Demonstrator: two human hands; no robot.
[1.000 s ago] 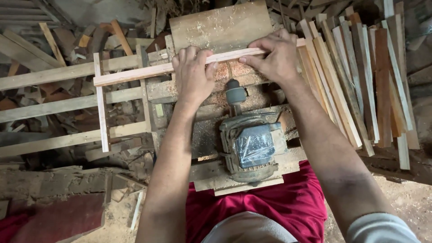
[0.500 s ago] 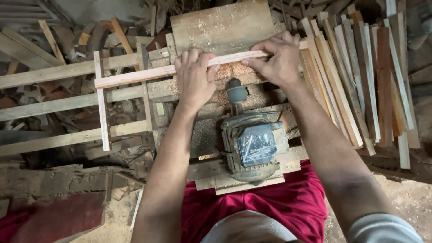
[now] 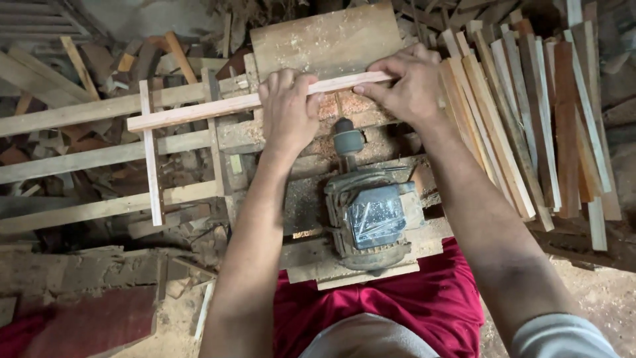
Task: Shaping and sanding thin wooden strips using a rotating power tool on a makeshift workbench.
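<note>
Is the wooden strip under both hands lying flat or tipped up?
Flat. The wooden strip lies across the bench, left hand pressing on top, right hand gripping its right end; its free end extends left.

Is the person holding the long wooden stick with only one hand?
No, both the left hand and the right hand press down on the long wooden stick.

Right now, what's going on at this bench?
A person presses a long thin wooden strip across a sawdust-covered wooden work surface with both hands. The left hand lies flat on top of the strip near its middle, and the right hand pinches its right end. An electric motor sits just below the hands, its shaft pointing up towards the strip. A stack of similar cut strips lies to the right, and a wooden slat frame to the left.
</note>
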